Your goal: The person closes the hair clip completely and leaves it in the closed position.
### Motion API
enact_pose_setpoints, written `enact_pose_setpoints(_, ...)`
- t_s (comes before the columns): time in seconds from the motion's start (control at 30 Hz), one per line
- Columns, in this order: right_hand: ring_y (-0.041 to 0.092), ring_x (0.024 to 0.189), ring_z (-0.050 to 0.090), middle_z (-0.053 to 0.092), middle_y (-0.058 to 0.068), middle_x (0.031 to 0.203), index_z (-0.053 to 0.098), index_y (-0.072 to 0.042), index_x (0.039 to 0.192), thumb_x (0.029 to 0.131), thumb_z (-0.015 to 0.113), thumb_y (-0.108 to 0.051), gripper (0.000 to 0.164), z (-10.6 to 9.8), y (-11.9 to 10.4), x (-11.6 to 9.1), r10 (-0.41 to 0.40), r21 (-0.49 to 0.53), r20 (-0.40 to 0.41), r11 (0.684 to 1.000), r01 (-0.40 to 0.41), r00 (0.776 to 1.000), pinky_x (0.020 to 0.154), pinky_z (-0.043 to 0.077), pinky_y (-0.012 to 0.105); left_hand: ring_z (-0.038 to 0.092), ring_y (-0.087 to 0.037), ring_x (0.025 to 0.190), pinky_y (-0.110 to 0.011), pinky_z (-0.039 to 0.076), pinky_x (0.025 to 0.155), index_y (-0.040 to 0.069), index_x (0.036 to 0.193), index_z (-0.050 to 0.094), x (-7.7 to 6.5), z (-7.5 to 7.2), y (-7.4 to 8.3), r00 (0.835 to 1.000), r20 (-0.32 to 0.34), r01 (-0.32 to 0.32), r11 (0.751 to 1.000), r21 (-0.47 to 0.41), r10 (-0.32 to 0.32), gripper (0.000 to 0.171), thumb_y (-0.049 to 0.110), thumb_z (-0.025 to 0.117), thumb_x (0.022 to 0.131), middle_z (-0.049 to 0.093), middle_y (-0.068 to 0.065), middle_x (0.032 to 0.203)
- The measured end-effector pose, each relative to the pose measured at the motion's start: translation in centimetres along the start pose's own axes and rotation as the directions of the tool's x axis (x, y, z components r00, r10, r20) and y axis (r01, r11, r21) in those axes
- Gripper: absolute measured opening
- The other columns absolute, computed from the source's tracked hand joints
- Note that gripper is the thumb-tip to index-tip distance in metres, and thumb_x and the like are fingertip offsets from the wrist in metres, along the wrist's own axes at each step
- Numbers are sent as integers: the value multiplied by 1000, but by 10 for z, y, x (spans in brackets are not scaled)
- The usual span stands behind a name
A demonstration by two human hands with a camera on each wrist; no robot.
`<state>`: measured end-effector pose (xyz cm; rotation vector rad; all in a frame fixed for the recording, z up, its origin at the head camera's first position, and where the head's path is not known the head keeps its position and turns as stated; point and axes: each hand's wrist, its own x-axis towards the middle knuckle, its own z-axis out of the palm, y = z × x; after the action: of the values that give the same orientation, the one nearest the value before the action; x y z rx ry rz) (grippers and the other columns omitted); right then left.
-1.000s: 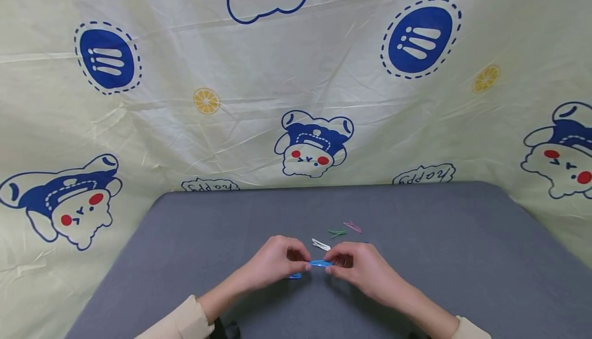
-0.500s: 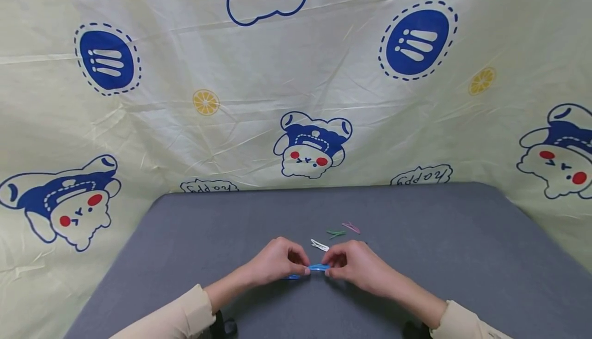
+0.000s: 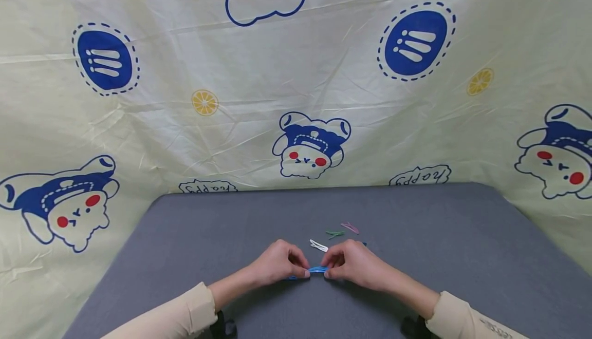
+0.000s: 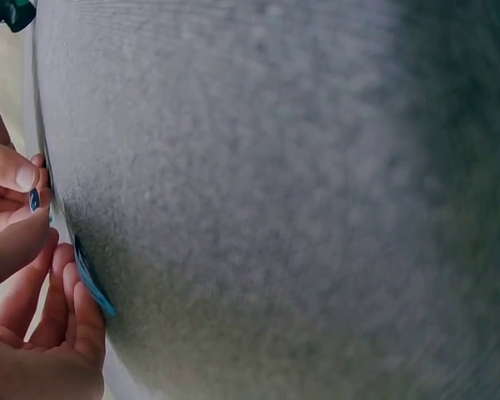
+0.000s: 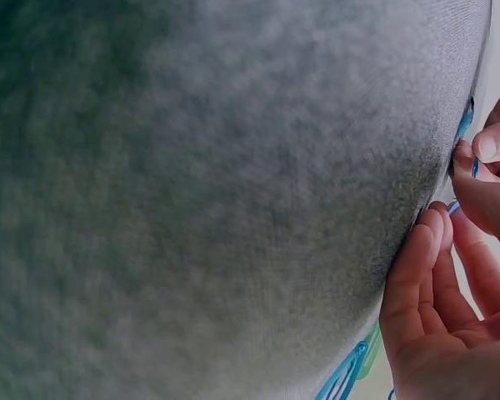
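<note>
A blue snap hair clip [image 3: 317, 270] lies crosswise between my two hands, close over the table. My left hand [image 3: 276, 264] pinches its left end between thumb and fingers. At the other end, the thumb and fingertips of my right hand [image 3: 358, 264] pinch it too. The fingers cover both ends of the clip. A second blue hair clip [image 4: 92, 279] rests on the cloth beside the left hand's fingers, mostly hidden in the head view. Beyond the hands lie a white hair clip [image 3: 318, 246], a green hair clip [image 3: 335, 234] and a pink hair clip [image 3: 350, 227].
Grey cloth covers the table [image 3: 208, 226]. Another blue clip [image 5: 343, 373] lies past the right hand, near the green one. A printed cream curtain [image 3: 245, 82] hangs behind the table's far edge. Dark straps [image 3: 224, 326] show under the wrists.
Both hands have come down a little and nearer the body, with the blue hair clip still pinched between them. The loose clips have stayed where they lay.
</note>
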<state>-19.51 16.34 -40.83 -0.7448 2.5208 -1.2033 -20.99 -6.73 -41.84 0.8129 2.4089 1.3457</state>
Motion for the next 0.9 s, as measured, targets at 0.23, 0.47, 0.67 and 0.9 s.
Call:
enact_pose_setpoints(0.23, 10, 67, 60, 67, -5, 74, 73, -10, 89, 81, 78, -6, 10, 2, 2, 1, -16, 19, 0, 1000, 16, 1000, 59, 48, 24, 54, -3, 62, -19, 41, 56, 6, 75, 76, 1, 3, 0, 1000, -23, -8, 999, 42, 9, 9, 2, 83, 73, 63, 8, 68)
enact_pose_setpoints(0.47, 8, 65, 59, 65, -7, 71, 73, -13, 87, 81, 78, -7, 10, 3, 2, -1, 7, -10, 2, 1000, -6, 1000, 58, 46, 23, 53, 0, 60, -19, 43, 56, 7, 73, 75, 1, 7, 2, 998, -38, -39, 995, 97, 43, 11, 1, 84, 70, 61, 8, 69)
enact_pose_setpoints(0.67, 6, 64, 58, 64, -8, 71, 74, -14, 88, 81, 79, -10, 9, 1, 4, -2, -26, -36, 17, 999, 27, 1000, 57, 46, 22, 53, 0, 59, -18, 43, 56, 7, 74, 75, 1, 7, 3, 999, -28, -43, 994, 101, 46, 13, 0, 85, 69, 60, 8, 70)
enact_pose_setpoints(0.9, 7, 66, 59, 65, -7, 73, 75, -13, 90, 80, 80, -11, 12, -1, 5, -4, -35, -19, 39, 999, 36, 999, 59, 47, 23, 55, 0, 63, -18, 45, 58, 8, 76, 75, 2, 4, 1, 997, 7, -72, 991, 113, 72, 13, 3, 86, 71, 61, 7, 72)
